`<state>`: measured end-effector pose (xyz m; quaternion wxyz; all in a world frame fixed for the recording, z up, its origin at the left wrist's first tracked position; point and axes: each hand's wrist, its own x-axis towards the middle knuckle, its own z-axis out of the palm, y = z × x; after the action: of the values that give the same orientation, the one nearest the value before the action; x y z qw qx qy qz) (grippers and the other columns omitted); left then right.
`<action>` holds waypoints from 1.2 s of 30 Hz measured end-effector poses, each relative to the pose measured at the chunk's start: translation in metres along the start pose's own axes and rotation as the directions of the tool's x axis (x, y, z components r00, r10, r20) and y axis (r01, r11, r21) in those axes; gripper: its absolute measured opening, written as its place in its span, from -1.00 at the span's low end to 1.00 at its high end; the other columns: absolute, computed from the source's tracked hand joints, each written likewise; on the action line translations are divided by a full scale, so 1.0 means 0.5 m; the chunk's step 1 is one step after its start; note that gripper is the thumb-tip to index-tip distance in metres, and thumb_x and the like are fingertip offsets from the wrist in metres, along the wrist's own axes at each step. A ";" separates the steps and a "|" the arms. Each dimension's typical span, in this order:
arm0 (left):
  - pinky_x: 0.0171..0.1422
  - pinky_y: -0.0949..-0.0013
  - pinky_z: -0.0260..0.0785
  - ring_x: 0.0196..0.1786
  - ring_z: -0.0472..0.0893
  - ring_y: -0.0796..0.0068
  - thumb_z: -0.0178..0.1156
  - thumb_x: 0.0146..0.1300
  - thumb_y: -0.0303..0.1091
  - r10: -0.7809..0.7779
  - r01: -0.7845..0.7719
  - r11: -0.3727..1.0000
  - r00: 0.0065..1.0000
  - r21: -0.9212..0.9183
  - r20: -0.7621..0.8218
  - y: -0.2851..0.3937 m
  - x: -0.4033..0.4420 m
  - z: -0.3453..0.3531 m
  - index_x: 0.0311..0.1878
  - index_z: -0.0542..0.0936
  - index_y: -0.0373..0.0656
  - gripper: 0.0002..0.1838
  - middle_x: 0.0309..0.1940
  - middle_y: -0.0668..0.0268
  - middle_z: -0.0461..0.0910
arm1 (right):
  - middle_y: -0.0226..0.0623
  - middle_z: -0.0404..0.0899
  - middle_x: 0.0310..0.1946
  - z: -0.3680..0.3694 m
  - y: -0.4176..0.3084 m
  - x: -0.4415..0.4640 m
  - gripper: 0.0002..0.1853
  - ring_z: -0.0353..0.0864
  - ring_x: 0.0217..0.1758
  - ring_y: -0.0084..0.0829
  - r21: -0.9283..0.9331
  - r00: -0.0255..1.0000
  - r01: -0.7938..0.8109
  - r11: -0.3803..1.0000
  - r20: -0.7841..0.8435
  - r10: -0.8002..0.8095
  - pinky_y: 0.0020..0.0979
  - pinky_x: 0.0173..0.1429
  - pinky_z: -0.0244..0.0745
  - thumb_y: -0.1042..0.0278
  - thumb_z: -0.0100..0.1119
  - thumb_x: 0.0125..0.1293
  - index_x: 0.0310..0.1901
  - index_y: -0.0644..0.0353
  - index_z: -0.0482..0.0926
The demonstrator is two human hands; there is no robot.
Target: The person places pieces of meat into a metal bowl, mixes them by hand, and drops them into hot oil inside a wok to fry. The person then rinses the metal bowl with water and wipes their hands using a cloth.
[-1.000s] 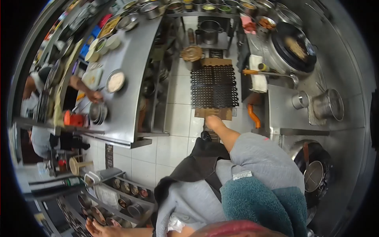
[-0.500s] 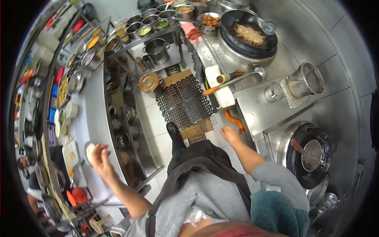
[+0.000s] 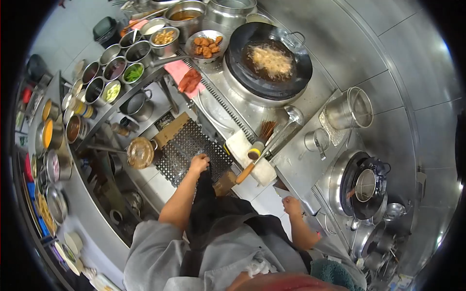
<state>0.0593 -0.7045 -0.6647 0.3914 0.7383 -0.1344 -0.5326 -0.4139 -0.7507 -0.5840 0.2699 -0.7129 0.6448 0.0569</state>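
Observation:
My left hand hangs in front of my body above the black perforated floor mat. Its fingers are loosely curled, with nothing visible in them. To the right, my right hand is closed in a loose fist beside the steel stove edge, and no object shows in it. Ahead on the stove sits a black wok in which pale food fries in bubbling oil. A ladle and a wooden-handled tool lie across a folded white cloth near the stove's front.
A bowl of browned fried pieces stands left of the wok. Several steel pots of ingredients, including chopped greens, line the left rack. A lidded brown container stands on the floor. A second wok with a strainer sits at right.
My view has turned and moved toward the frying wok. My left hand has left the small bowl of white food on the left counter and swung in front of me, fingers now curled.

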 end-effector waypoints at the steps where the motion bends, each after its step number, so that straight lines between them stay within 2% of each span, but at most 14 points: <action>1: -0.35 0.39 0.50 -0.39 0.61 0.40 0.26 0.10 -0.27 -0.048 0.050 0.998 0.997 -0.026 0.053 0.007 0.047 0.022 -0.02 0.56 -0.32 -0.59 -0.33 0.22 0.63 | -0.22 0.63 -0.53 0.006 -0.027 0.006 -0.76 0.58 -0.64 -0.44 0.087 1.000 0.010 0.996 -0.010 -0.009 -0.41 -0.50 0.51 0.23 0.16 0.21 -0.28 0.26 0.63; 6: -0.23 0.26 0.51 -0.22 0.59 0.34 0.18 0.19 -0.25 -0.212 0.204 0.976 0.971 0.076 0.113 0.037 0.165 0.140 -0.01 0.54 -0.28 -0.64 -0.28 0.19 0.61 | -0.17 0.63 -0.50 -0.041 -0.211 -0.049 -0.76 0.61 -0.59 -0.39 0.295 0.993 -0.118 0.948 0.011 0.120 -0.39 -0.43 0.51 0.23 0.15 0.21 -0.28 0.26 0.63; 8: -0.16 0.18 0.52 -0.18 0.60 0.33 0.17 0.21 -0.25 -0.318 0.365 0.920 0.908 -0.141 0.272 0.021 0.191 0.180 -0.09 0.58 -0.26 -0.70 -0.26 0.21 0.62 | -0.14 0.64 -0.49 -0.037 -0.205 -0.067 -0.76 0.64 -0.54 -0.32 0.298 0.989 -0.141 0.944 0.007 0.145 -0.36 -0.37 0.52 0.24 0.15 0.21 -0.27 0.26 0.63; 12: -0.25 0.26 0.50 -0.29 0.61 0.38 0.26 0.13 -0.27 -0.320 0.391 0.827 0.918 -0.405 0.234 -0.036 0.197 0.227 -0.23 0.65 -0.07 -0.84 -0.36 0.31 0.64 | 0.02 0.63 -0.41 -0.023 -0.140 -0.152 -0.77 0.66 -0.31 -0.06 0.088 0.973 -0.209 0.974 -0.084 0.216 -0.22 -0.23 0.54 0.23 0.15 0.21 -0.26 0.23 0.63; 14: -0.21 0.21 0.47 -0.29 0.62 0.38 0.27 0.12 -0.25 -0.438 0.479 0.799 0.878 -0.363 0.193 -0.003 0.173 0.227 -0.21 0.65 -0.09 -0.80 -0.29 0.32 0.66 | 0.04 0.62 -0.45 -0.002 -0.076 -0.189 -0.74 0.66 -0.34 -0.05 -0.221 0.981 -0.182 0.958 0.021 0.191 -0.16 -0.20 0.53 0.20 0.08 0.21 -0.32 0.23 0.64; 15: -0.21 0.21 0.47 -0.29 0.62 0.38 0.27 0.12 -0.25 -0.438 0.477 0.804 0.879 -0.354 0.189 -0.005 0.180 0.227 -0.21 0.65 -0.09 -0.80 -0.29 0.32 0.66 | 0.04 0.62 -0.45 0.006 -0.072 -0.202 -0.74 0.66 -0.34 -0.05 -0.211 0.981 -0.187 0.960 0.022 0.195 -0.16 -0.20 0.53 0.20 0.08 0.21 -0.32 0.23 0.64; 17: -0.15 0.16 0.44 -0.26 0.63 0.34 0.18 0.18 -0.24 -0.348 0.458 0.735 0.888 -0.500 0.301 -0.047 0.208 0.248 -0.13 0.62 -0.09 -0.76 -0.24 0.31 0.66 | 0.04 0.60 -0.51 0.007 -0.072 -0.240 -0.70 0.66 -0.42 -0.07 0.129 0.857 -0.515 0.847 0.052 0.513 -0.13 -0.21 0.53 0.19 0.01 0.22 -0.37 0.24 0.63; 18: -0.15 0.16 0.44 -0.26 0.63 0.34 0.18 0.18 -0.24 -0.354 0.467 0.740 0.883 -0.484 0.309 -0.066 0.227 0.256 -0.13 0.62 -0.09 -0.76 -0.24 0.31 0.66 | 0.04 0.60 -0.51 0.009 -0.073 -0.245 -0.70 0.66 -0.42 -0.07 0.135 0.847 -0.530 0.837 0.053 0.528 -0.13 -0.21 0.53 0.19 0.01 0.22 -0.37 0.24 0.63; 20: 0.07 0.19 0.46 0.10 0.54 0.36 -0.13 0.38 -0.16 -0.420 0.537 0.686 0.843 -0.492 0.335 -0.101 0.259 0.249 0.13 0.47 -0.05 -0.64 0.07 0.33 0.55 | 0.03 0.59 -0.55 0.004 -0.100 -0.238 -0.69 0.65 -0.47 -0.08 0.051 0.862 -0.506 0.861 0.056 0.503 -0.14 -0.23 0.53 0.20 0.00 0.21 -0.39 0.27 0.62; 24: 0.07 0.22 0.45 0.08 0.55 0.35 -0.20 0.39 -0.15 -0.441 0.544 0.596 0.836 -0.590 0.326 -0.118 0.270 0.252 0.14 0.47 -0.05 -0.61 0.07 0.33 0.55 | 0.03 0.60 -0.52 -0.009 -0.149 -0.185 -0.69 0.65 -0.44 -0.05 0.123 0.886 -0.463 0.878 0.060 0.459 -0.13 -0.22 0.53 0.15 0.06 0.22 -0.33 0.27 0.62; 26: -0.13 0.21 0.40 -0.26 0.60 0.27 -0.05 0.28 -0.34 -0.389 0.474 0.609 0.877 -0.636 0.281 -0.102 0.248 0.244 -0.09 0.58 -0.12 -0.75 -0.22 0.27 0.64 | 0.02 0.62 -0.45 -0.008 -0.154 -0.180 -0.70 0.65 -0.37 -0.03 0.138 0.891 -0.451 0.882 0.019 0.453 -0.12 -0.17 0.52 0.14 0.09 0.23 -0.29 0.25 0.62; 29: -0.21 0.22 0.41 -0.27 0.60 0.26 -0.02 0.26 -0.40 -0.357 0.432 0.746 0.902 -0.507 0.243 -0.059 0.219 0.235 -0.13 0.58 -0.20 -0.78 -0.21 0.24 0.63 | 0.01 0.63 -0.39 0.004 -0.137 -0.155 -0.71 0.64 -0.28 -0.01 0.150 0.921 -0.379 0.913 -0.034 0.387 -0.13 -0.12 0.52 0.15 0.12 0.23 -0.28 0.22 0.63; 34: -0.27 0.25 0.43 -0.28 0.61 0.26 0.04 0.24 -0.42 -0.357 0.431 0.730 0.902 -0.531 0.242 -0.047 0.206 0.224 -0.11 0.57 -0.27 -0.78 -0.23 0.22 0.63 | -0.08 0.64 -0.51 0.011 -0.102 -0.170 -0.74 0.68 -0.46 -0.23 0.120 0.932 -0.356 0.927 -0.031 0.362 -0.28 -0.32 0.54 0.23 0.14 0.23 -0.24 0.26 0.65; 36: -0.28 0.25 0.43 -0.29 0.62 0.27 0.05 0.24 -0.41 -0.335 0.423 0.733 0.906 -0.533 0.258 -0.048 0.210 0.228 -0.10 0.57 -0.27 -0.78 -0.24 0.22 0.64 | -0.04 0.64 -0.45 0.018 -0.089 -0.179 -0.74 0.66 -0.36 -0.12 0.143 0.912 -0.408 0.902 0.019 0.410 -0.21 -0.22 0.53 0.20 0.14 0.22 -0.27 0.24 0.64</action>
<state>-0.0062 -0.8028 -0.7680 0.4685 0.5555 0.1590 -0.6683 -0.3837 -0.6663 -0.5394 0.2990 -0.5407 0.7839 0.0613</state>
